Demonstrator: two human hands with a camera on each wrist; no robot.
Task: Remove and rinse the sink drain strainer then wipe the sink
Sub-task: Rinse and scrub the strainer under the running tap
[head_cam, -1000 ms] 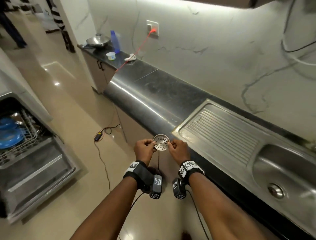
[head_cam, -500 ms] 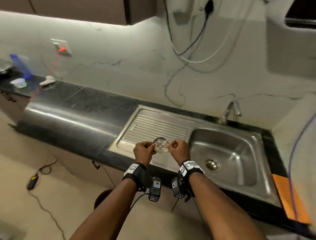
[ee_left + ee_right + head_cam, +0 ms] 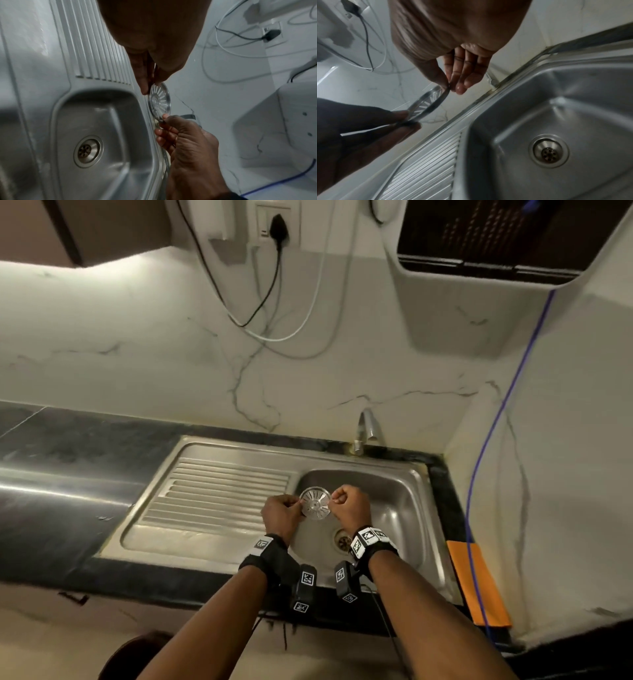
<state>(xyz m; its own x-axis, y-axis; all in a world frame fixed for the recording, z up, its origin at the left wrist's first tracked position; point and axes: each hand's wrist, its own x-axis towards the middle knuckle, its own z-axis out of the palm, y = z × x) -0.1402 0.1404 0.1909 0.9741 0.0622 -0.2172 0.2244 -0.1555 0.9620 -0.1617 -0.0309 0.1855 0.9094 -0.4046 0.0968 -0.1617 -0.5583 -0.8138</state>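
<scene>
Here, from the head view, we hold the drain strainer [image 3: 315,503] up in the air over the left part of the sink [image 3: 394,494] basin, just above and left of the open drain [image 3: 342,540]. It is a round, slotted metal disc with no long axis; its flat face is turned up toward us and slightly tilted. Our left hand [image 3: 281,517] pinches its left rim and our right hand [image 3: 348,506] pinches its right rim — both hands curled, fingertips closed on the edge. The ribbed drainboard [image 3: 219,494] lies to the left, the tap [image 3: 367,426] stands at the back wall, and an orange cloth [image 3: 479,587] rests on the counter right of the sink.

From the left wrist, we see the strainer [image 3: 159,100] nearly edge-on, its slots radiating from a small hub. Our left fingers [image 3: 143,75] and thumb clamp the upper rim, while the right hand [image 3: 185,139] grips the opposite rim from below. The drain [image 3: 88,151] sits uncovered in the basin floor.

From the right wrist, the disc [image 3: 428,104] is tilted, its rim running diagonally — our right thumb and forefinger nip its upper end at [image 3: 448,86], the other fingers [image 3: 467,70] lying loosely straight beside them. The left hand [image 3: 359,125] holds the lower end. The drain [image 3: 548,152] shows its ring of holes.
</scene>
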